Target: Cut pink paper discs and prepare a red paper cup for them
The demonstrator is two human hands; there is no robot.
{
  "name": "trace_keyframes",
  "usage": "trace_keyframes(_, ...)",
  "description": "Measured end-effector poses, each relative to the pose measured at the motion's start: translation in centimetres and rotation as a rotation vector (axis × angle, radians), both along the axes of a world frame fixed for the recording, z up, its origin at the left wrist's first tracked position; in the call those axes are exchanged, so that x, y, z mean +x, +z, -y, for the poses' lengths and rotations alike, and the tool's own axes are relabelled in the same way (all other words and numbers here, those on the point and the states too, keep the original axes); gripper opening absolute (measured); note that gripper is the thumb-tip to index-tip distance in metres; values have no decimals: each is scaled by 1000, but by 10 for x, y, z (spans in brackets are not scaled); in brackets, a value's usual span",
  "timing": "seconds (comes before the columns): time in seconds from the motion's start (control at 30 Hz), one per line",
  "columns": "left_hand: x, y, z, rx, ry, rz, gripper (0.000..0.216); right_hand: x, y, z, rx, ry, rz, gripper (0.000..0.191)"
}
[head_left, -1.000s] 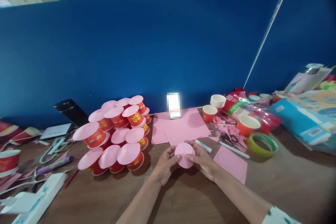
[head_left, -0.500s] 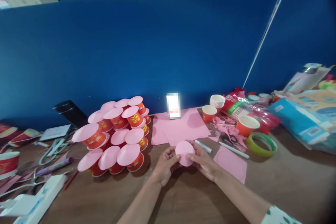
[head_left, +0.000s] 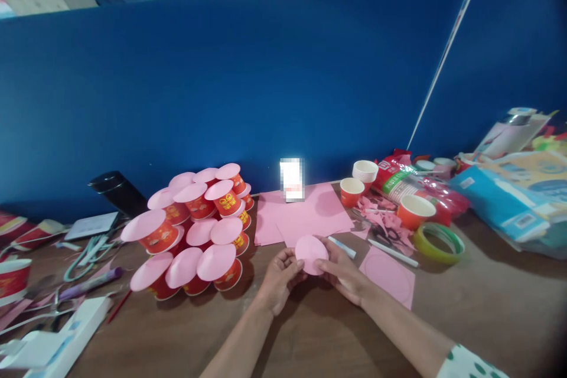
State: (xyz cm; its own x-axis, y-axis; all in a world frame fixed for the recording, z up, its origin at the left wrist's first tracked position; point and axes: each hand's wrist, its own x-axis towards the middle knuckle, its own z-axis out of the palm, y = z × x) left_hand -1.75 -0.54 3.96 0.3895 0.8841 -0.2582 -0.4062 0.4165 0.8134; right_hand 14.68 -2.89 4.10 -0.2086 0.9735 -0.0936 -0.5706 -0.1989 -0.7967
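Between both hands is a round pink paper disc, raised just above the table. My left hand pinches its left edge, thumb on top. The right edge is gripped the same way by my right hand; fingers behind the paper are hidden. Beyond the disc lie several pink paper sheets. A small pink sheet with a drawn circle rests right of my right hand, near a white pen and a marker. Stacked red cups with pink paper discs on top stand to the left.
Right of the sheets are orange cups, pink scraps, scissors and a tape roll. A blue package sits farther right. On the left are a black bottle, cables and a white power strip. A blue partition rises behind.
The disc tilts slightly in my fingers, its lower edge turned up a little. Both hands keep their grip and have barely moved.
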Motion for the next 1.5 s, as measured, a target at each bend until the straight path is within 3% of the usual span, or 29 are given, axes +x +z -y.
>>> trace_keyframes(0.47, -3, 1, 0, 7, -40, 119, 41, -1, -5, 1, 120, 47, 93, 75)
trace_keyframes(0.87, -5, -3, -5, 17, -100, 153, 41, 0, -5, 1, 76, 23, 42, 65)
trace_keyframes(1.2, -6, 4, -5, -18, -61, 155, 43, 7, 12, 6, 98, 10, 170, 48)
trace_keyframes(1.37, -6, 3, -5, -30, -53, 145, 43, 29, 22, 8, 165, -60, 435, 38)
trace_keyframes(1.5, -6, 2, -5, -26, -50, 148, 42, 61, 30, 2, 366, -218, 932, 27)
